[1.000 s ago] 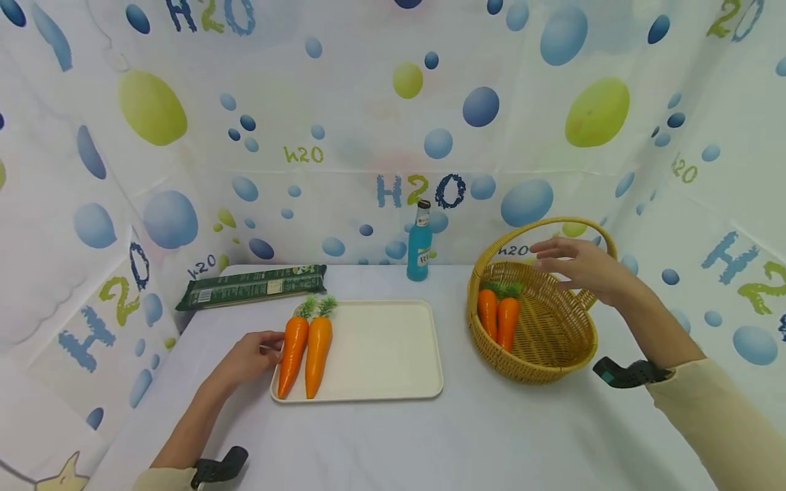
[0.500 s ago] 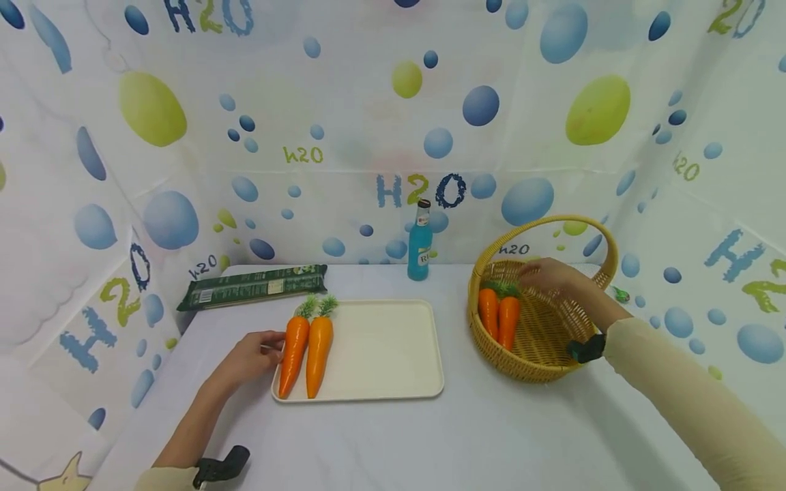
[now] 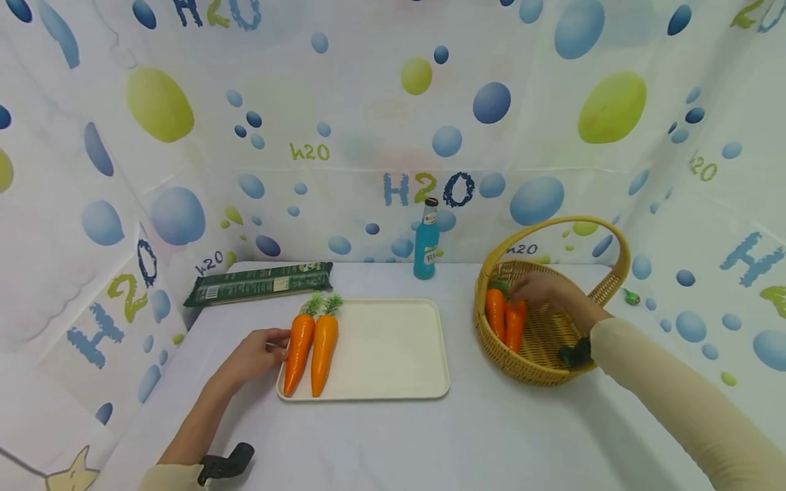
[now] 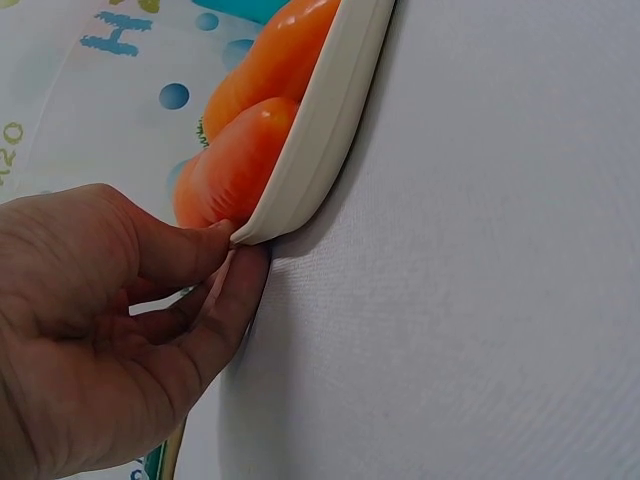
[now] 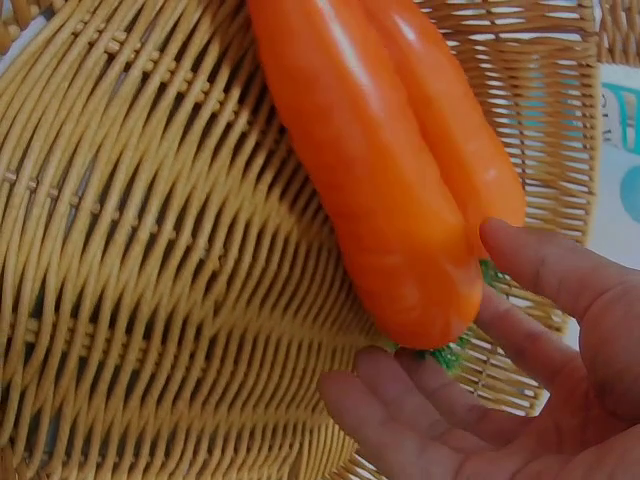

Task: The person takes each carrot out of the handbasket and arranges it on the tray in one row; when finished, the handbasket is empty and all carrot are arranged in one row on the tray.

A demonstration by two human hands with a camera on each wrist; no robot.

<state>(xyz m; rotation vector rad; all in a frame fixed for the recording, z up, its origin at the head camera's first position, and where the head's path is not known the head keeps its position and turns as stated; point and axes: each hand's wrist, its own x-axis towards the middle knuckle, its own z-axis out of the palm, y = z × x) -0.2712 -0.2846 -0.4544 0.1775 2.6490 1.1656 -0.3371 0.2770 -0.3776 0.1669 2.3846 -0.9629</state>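
Note:
In the head view, my left hand (image 3: 253,356) is at the left edge of a cream tray (image 3: 393,351). The left wrist view shows its thumb and fingers pinching the tray rim (image 4: 325,140). Two toy carrots lie side by side on the tray: a redder carrot (image 3: 299,351) by my hand and a lighter carrot (image 3: 324,351). My right hand (image 3: 543,290) reaches into a wicker basket (image 3: 552,375) over two more carrots. In the right wrist view, its thumb and spread fingers surround the leafy end of the nearer carrot (image 5: 375,190), beside the farther carrot (image 5: 455,130).
A blue bottle (image 3: 426,245) stands at the back, between tray and basket. A long dark green packet (image 3: 260,283) lies behind the tray at the left. The basket's tall handle (image 3: 620,256) arches beside my right forearm. Patterned curtains surround the white table (image 3: 368,450).
My right hand has come down from above the basket, under its handle, to the leafy end of the nearer carrot inside. My left hand stays at the tray's edge.

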